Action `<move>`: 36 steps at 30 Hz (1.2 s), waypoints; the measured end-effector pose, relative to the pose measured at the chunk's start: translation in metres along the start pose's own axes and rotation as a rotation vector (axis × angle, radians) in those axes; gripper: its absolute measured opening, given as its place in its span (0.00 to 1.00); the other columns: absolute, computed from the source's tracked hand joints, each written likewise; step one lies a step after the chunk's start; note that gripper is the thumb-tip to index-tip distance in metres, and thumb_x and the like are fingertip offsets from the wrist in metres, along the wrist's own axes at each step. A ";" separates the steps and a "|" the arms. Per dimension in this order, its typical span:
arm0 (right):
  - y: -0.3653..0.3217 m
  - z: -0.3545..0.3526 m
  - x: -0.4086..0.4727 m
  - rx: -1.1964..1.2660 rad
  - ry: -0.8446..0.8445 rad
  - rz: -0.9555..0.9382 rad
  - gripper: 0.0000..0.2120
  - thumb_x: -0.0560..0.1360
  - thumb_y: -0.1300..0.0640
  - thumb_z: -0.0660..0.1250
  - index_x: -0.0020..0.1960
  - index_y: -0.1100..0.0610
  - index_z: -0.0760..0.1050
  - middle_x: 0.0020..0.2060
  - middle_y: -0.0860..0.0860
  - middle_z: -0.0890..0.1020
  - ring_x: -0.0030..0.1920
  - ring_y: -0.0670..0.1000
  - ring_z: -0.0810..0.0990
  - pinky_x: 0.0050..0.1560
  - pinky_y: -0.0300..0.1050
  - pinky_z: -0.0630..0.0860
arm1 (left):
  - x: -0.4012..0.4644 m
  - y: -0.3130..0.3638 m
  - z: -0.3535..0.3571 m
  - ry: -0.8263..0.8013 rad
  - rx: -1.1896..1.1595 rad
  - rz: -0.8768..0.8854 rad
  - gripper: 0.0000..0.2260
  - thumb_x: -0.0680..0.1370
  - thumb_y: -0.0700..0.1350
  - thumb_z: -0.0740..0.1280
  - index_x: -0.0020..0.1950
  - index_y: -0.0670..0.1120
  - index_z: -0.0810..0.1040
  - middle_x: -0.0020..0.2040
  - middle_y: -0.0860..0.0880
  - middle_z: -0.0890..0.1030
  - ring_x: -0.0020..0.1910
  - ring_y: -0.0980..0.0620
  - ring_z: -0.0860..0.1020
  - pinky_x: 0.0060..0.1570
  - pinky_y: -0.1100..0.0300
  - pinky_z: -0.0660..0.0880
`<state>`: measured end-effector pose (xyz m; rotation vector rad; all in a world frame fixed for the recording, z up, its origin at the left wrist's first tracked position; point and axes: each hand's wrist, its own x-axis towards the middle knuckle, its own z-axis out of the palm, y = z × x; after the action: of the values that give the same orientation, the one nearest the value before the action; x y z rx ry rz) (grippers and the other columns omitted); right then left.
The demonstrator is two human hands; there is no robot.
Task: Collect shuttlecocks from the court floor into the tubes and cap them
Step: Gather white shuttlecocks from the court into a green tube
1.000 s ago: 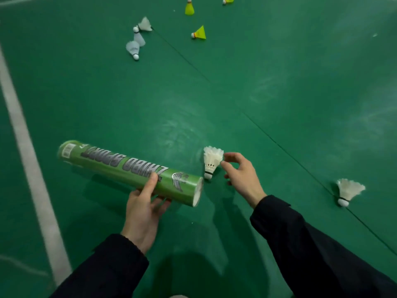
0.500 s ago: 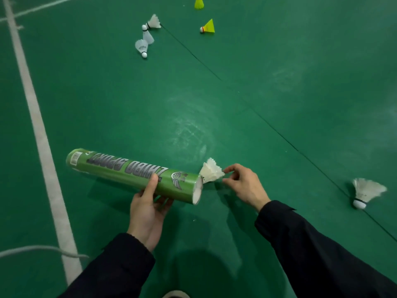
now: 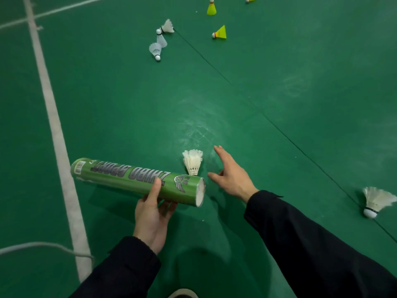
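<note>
1. Left hand (image 3: 153,214) under and around a green tube (image 3: 137,180), thumb laid over the top of it, fingers curled beneath; tube held roughly level above the court floor (image 3: 279,61), its pale open end turned toward the right hand.
2. Right hand (image 3: 232,175) spread wide, fingers straight and pointing forward, thumb out to the left, holding nothing; placed just right of the tube's mouth, apart from it.
3. White feather shuttlecock (image 3: 193,161) upright between the two hands, feathers up, cork end hidden behind the upper edge of the tube near its mouth; just left of the right hand's fingers, not touched by them. Cannot tell whether resting on the floor or in the air.
4. Second white shuttlecock (image 3: 374,203) on the floor well to the right of the right forearm, cork toward the camera, beside a thin dark seam (image 3: 279,130) in the floor.
5. Farther out, ahead of the hands: three white shuttlecocks in a cluster (image 3: 160,40), touching or nearly so.
6. Beyond those, yellow shuttlecocks (image 3: 220,32) near the top edge, well apart from both hands.
7. White court line (image 3: 51,108) running along the left, past the tube's far end; dark sleeves on both arms.
</note>
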<state>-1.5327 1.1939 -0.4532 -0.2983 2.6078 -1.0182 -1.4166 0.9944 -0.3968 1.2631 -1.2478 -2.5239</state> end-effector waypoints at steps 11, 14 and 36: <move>-0.062 0.039 0.044 -0.228 -0.094 -0.271 0.37 0.78 0.47 0.64 0.81 0.42 0.49 0.81 0.41 0.54 0.59 0.53 0.82 0.52 0.48 0.79 | 0.001 0.019 -0.041 0.095 -0.012 -0.001 0.31 0.73 0.54 0.74 0.72 0.40 0.77 0.66 0.40 0.83 0.65 0.42 0.81 0.56 0.51 0.79; -0.071 0.055 0.049 -0.361 -0.254 -0.369 0.38 0.79 0.49 0.66 0.81 0.41 0.48 0.82 0.43 0.52 0.55 0.55 0.83 0.46 0.49 0.81 | 0.002 0.025 -0.050 0.104 -0.040 -0.009 0.30 0.74 0.54 0.74 0.72 0.41 0.77 0.65 0.41 0.84 0.64 0.42 0.82 0.54 0.51 0.79; -0.025 -0.026 -0.135 0.808 0.387 0.079 0.05 0.78 0.60 0.71 0.43 0.58 0.77 0.38 0.50 0.80 0.36 0.52 0.76 0.39 0.49 0.76 | 0.011 0.000 0.005 -0.061 0.100 -0.130 0.20 0.80 0.54 0.72 0.68 0.46 0.79 0.64 0.44 0.85 0.58 0.48 0.85 0.55 0.53 0.80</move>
<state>-1.4155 1.2329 -0.3880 0.2187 2.2146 -2.1329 -1.4275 0.9935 -0.4027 1.3394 -1.3635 -2.6387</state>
